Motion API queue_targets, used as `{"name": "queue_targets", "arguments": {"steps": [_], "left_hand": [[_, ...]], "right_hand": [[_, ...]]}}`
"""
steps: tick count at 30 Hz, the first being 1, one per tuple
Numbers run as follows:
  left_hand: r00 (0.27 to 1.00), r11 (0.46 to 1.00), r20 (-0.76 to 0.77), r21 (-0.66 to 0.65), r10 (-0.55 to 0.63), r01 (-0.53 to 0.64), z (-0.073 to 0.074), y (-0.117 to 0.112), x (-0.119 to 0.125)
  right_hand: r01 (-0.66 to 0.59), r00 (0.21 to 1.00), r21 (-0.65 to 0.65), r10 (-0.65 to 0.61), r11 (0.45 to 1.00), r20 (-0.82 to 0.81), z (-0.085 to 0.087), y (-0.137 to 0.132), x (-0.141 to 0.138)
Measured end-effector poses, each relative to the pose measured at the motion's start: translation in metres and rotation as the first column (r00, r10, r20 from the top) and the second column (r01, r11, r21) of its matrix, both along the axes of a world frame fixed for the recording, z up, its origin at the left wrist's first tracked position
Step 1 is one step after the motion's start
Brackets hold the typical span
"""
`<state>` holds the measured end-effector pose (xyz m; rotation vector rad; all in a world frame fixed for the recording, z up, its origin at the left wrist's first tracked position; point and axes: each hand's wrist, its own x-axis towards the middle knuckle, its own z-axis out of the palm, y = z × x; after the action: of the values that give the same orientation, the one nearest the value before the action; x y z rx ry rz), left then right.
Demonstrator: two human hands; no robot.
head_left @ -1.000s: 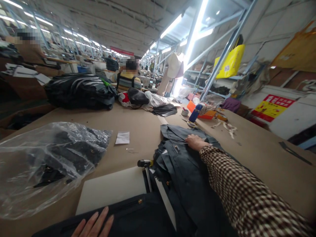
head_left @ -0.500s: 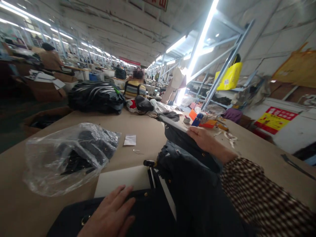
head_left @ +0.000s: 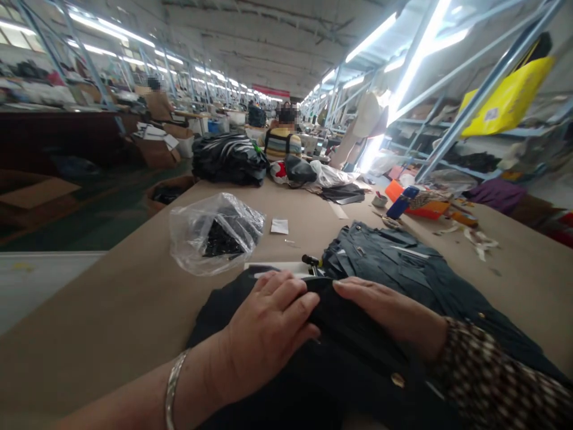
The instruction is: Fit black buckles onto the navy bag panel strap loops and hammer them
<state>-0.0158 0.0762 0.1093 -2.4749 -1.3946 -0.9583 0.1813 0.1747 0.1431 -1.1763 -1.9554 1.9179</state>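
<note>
My left hand [head_left: 268, 322] lies on a black garment [head_left: 331, 370] at the near edge of the brown table [head_left: 111, 310], fingers bent and pressing its folded edge. My right hand [head_left: 387, 310] rests flat on the same garment just to the right, fingers stretched out toward the left hand. Behind them lies a pile of dark grey-green garments [head_left: 403, 263]. A small black-headed hammer [head_left: 310, 261] and a white board [head_left: 277, 267] peek out beyond the black garment.
A clear plastic bag of dark pieces [head_left: 215, 233] lies to the left, a white paper slip [head_left: 280, 226] past it. A blue bottle [head_left: 400, 203], an orange tray [head_left: 423, 206] and black bags [head_left: 228, 158] sit farther back. A seated person [head_left: 283, 140] is at the table's far end.
My right hand left the grey-green pile and came down onto the black garment beside my left hand. My left hand slid forward over the garment. The view swung left and lower.
</note>
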Motion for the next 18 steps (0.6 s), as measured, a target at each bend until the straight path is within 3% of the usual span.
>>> {"name": "queue_targets", "arguments": {"steps": [2, 4, 7, 9, 10, 12, 14, 15, 16, 17, 18], "left_hand": [[0.998, 0.996, 0.056, -0.090, -0.015, 0.020, 0.001, -0.010, -0.001], [0.994, 0.983, 0.103, -0.179, -0.019, 0.037, -0.002, -0.018, -0.001], [0.997, 0.965, 0.074, -0.261, -0.014, 0.033, -0.011, -0.027, -0.001], [1.000, 0.969, -0.009, -0.245, 0.010, -0.012, -0.016, -0.033, -0.002], [0.998, 0.974, -0.055, -0.221, 0.030, -0.042, -0.016, -0.036, -0.002], [0.991, 0.982, -0.120, -0.167, 0.064, -0.083, -0.013, -0.040, -0.005], [0.987, 0.985, -0.151, -0.150, 0.061, -0.084, -0.006, -0.044, -0.008], [0.987, 0.987, -0.156, -0.146, 0.039, -0.062, -0.002, -0.046, -0.009], [0.988, 0.990, -0.156, -0.136, 0.009, -0.030, 0.002, -0.048, -0.010], [0.988, 0.993, -0.154, -0.115, -0.020, 0.003, 0.006, -0.049, -0.011], [0.987, 0.996, -0.153, -0.087, -0.041, 0.027, 0.010, -0.052, -0.012]], "right_hand": [[-0.003, 1.000, -0.146, 0.002, 0.989, -0.010, -0.013, -0.008, -0.002], [-0.073, 0.997, -0.141, 0.076, 0.987, 0.014, -0.028, -0.013, -0.004], [-0.224, 0.971, 0.051, 0.219, 0.973, 0.096, -0.042, -0.015, -0.001], [-0.289, 0.953, 0.276, 0.250, 0.917, 0.169, -0.040, -0.015, 0.004], [-0.297, 0.953, 0.417, 0.237, 0.859, 0.191, -0.035, -0.017, 0.008], [-0.316, 0.948, 0.694, 0.234, 0.647, 0.214, -0.021, -0.024, 0.014], [-0.337, 0.932, 0.840, 0.276, 0.426, 0.234, -0.010, -0.039, 0.016], [-0.358, 0.917, 0.870, 0.305, 0.340, 0.258, -0.007, -0.047, 0.017], [-0.366, 0.908, 0.888, 0.317, 0.278, 0.275, -0.007, -0.056, 0.017], [-0.373, 0.906, 0.893, 0.308, 0.252, 0.291, -0.009, -0.064, 0.018], [-0.384, 0.906, 0.885, 0.290, 0.264, 0.307, -0.012, -0.070, 0.020]]}}
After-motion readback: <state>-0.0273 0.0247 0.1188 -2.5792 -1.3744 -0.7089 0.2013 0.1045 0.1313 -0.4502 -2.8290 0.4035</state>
